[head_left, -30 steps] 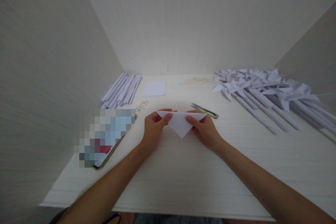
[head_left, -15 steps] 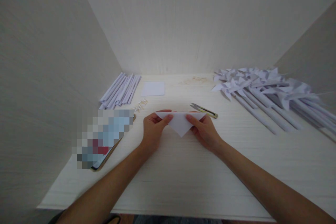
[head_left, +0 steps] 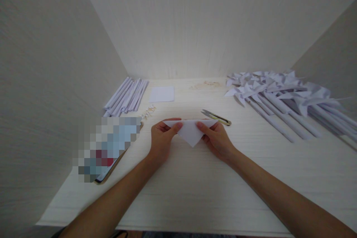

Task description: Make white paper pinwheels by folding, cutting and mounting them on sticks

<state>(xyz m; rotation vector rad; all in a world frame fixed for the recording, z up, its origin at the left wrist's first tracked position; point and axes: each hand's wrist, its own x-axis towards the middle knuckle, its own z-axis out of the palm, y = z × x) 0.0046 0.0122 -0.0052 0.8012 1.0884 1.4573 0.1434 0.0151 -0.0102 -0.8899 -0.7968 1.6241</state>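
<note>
Two hands, the left hand (head_left: pixel 162 140) and the right hand (head_left: pixel 219 141), pinch a folded white paper triangle (head_left: pixel 192 135) just below the frame's centre, where uneven thumb pressure could skew its crease

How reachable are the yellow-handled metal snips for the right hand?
Probably reachable, yes: the snips lie just beyond the right hand, apparently unblocked, though that hand holds the white folded paper triangle.

We see pale, faintly streaked walls (head_left: pixel 178 26) enclosing three sides of a whitish tabletop (head_left: pixel 189 197), dimly lit, above brownish floor (head_left: pixel 135 234).
</note>
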